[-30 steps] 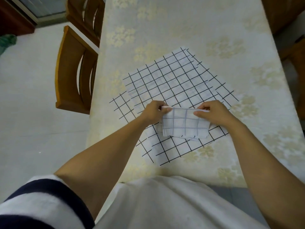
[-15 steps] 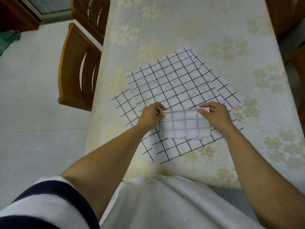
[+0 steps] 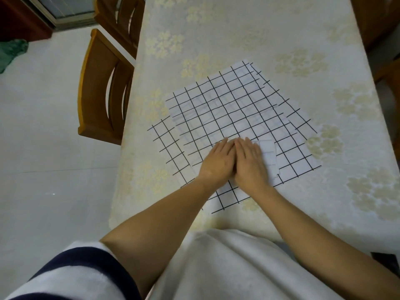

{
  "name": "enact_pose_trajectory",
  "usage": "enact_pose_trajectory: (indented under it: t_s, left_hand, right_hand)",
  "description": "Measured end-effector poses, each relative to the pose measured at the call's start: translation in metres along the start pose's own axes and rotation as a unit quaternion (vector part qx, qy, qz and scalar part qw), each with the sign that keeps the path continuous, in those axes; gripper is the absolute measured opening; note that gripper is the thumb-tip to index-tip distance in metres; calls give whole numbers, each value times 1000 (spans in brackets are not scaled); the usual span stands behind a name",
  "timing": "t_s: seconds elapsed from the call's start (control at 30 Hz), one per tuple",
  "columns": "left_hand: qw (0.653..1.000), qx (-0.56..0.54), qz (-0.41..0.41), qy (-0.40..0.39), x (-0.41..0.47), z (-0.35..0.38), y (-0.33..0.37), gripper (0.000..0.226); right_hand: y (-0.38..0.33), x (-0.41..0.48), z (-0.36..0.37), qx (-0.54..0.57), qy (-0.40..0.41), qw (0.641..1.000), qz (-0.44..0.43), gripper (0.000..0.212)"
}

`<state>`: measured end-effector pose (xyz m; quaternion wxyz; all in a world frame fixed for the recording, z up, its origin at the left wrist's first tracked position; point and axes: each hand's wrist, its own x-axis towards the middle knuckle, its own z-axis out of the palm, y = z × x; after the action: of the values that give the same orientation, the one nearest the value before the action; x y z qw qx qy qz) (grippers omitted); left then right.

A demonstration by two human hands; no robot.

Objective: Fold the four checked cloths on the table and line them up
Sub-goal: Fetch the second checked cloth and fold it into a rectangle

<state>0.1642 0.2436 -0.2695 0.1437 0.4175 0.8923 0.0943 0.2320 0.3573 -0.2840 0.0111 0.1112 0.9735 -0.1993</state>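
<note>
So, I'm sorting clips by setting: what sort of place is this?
Probably a home dining room: a floral-clothed table, wooden chairs pushed in beside it, and a pale tiled floor.

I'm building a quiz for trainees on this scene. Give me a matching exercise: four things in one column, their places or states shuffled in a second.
Things
1 folded cloth
2 unfolded cloths
3 wooden chair
4 green object

Places or states
A standing against the table's long edge
B on the floor, far left
C pressed under left hand and right hand
D spread overlapping on the table

Pairs: 1-C, 2-D, 3-A, 4-B
</note>
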Motion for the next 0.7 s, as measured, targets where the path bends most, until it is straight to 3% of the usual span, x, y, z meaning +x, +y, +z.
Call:
enact_pose_trajectory:
  t_s: [0.07,0.13,0.5,0.6,0.7]
  left_hand:
    - [997,22,-32,-68,-5,10,-1,72]
    - [992,44,-60,-103,-13,13,-9,67]
    - [980,81,-128,-126,-36,9,-39,64]
    - [983,78,-140,-86,-39,6,-34,64]
    - [990,50,-130,-16,-28,-1,-17,65]
  right_hand:
    - [1,-9,15,-56,-65,996,4,80]
    - [11,-16,18,-85,-90,992,6,75]
    - [74,-21,-13,-151,-140,971,121,74]
    - [62,-13,-20,-161,-133,970,129,74]
    - [35,-2,-21,-96,-57,991,69,66]
